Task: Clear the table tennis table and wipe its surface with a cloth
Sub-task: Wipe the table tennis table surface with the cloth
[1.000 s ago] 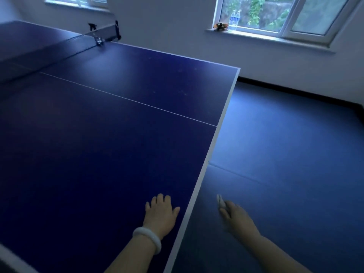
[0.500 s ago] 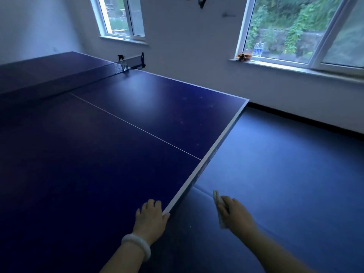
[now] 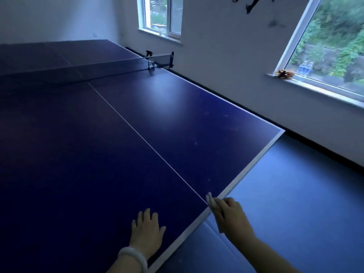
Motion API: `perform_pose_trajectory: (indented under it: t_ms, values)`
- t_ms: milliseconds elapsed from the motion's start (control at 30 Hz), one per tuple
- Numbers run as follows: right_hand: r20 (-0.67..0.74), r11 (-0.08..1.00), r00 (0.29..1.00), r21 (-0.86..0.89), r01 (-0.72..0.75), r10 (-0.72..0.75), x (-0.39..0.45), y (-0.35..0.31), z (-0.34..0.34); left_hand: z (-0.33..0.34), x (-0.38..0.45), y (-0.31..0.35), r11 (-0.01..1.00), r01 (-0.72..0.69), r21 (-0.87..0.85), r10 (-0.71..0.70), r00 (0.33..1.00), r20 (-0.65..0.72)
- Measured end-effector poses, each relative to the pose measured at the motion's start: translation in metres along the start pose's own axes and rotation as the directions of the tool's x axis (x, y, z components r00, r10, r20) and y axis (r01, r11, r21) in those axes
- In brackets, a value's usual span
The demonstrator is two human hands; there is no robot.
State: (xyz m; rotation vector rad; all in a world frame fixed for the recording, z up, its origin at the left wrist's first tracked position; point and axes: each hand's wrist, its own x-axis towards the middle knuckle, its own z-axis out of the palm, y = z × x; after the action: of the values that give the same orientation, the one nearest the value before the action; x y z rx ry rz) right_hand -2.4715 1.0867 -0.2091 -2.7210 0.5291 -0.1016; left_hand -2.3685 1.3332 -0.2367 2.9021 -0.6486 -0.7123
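Left hand (image 3: 146, 231) flat on the near edge of the table tennis table (image 3: 82, 154), fingers spread and straight, white bangle (image 3: 133, 259) on the wrist. Just right of it, right hand (image 3: 229, 215) at the table's white edge line, fingers curled around a folded pale cloth (image 3: 210, 200), cloth's tip touching the rim. Beyond, dark blue surface split by a white centre line. Farther off, net (image 3: 78, 70) across the table. Far right, windowsill (image 3: 315, 89) with paddles (image 3: 284, 73) and bottles (image 3: 305, 68).
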Motion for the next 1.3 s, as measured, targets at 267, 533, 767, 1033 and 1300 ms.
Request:
perform_pose_trajectory:
  t_ms: [267,533,767,1033,1300]
  values:
    - [0.197,0.92,0.955,-0.282,0.273,-0.223,0.093,-0.001,0.021,0.001,0.068,0.012,0.998,0.066,-0.007,-0.066,0.998,-0.001]
    - [0.29,0.818,0.891,-0.369,0.441,-0.349,0.108,0.019,0.05,0.003,0.092,0.03,0.989,0.143,-0.043,-0.149,0.968,-0.204]
    - [0.418,0.787,0.789,-0.231,0.572,-0.451,0.137,0.056,0.067,0.018,0.121,0.066,0.928,0.319,-0.19,-0.358,0.906,-0.227]
    - [0.244,0.911,0.964,-0.365,0.192,-0.105,0.21,0.093,0.059,0.026,0.129,0.082,0.898,0.392,-0.198,-0.435,0.858,-0.274]
    - [0.408,0.489,0.531,-0.211,0.846,-0.742,0.251,0.071,0.076,0.031,0.135,0.084,0.887,0.432,-0.164,-0.462,0.826,-0.323]
